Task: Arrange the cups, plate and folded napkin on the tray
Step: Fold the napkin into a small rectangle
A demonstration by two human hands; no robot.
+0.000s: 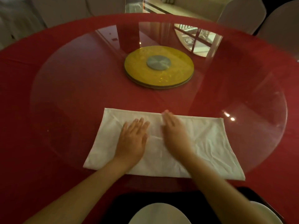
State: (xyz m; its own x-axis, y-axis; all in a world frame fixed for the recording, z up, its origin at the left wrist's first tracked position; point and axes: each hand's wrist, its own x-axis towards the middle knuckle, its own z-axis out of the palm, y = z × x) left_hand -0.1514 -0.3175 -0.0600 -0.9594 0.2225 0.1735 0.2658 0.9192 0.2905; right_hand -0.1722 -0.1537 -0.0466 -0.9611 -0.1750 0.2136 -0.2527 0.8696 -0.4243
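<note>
A white napkin [202,143] lies folded into a long rectangle on the glass turntable, near its front edge. My left hand [131,141] rests flat on the napkin's left half, fingers spread. My right hand [174,135] lies flat on its middle, slightly blurred, fingers together and reaching to the far edge. Neither hand holds anything. A black tray [121,206] sits at the table's near edge. It carries a white plate [159,214] and a second white dish [267,212] at the right, partly hidden by my right forearm.
The round table has a red cloth [24,110] under a large glass turntable [258,102]. A gold disc with a grey hub [159,66] marks the centre. White-covered chairs [242,12] stand around the far side.
</note>
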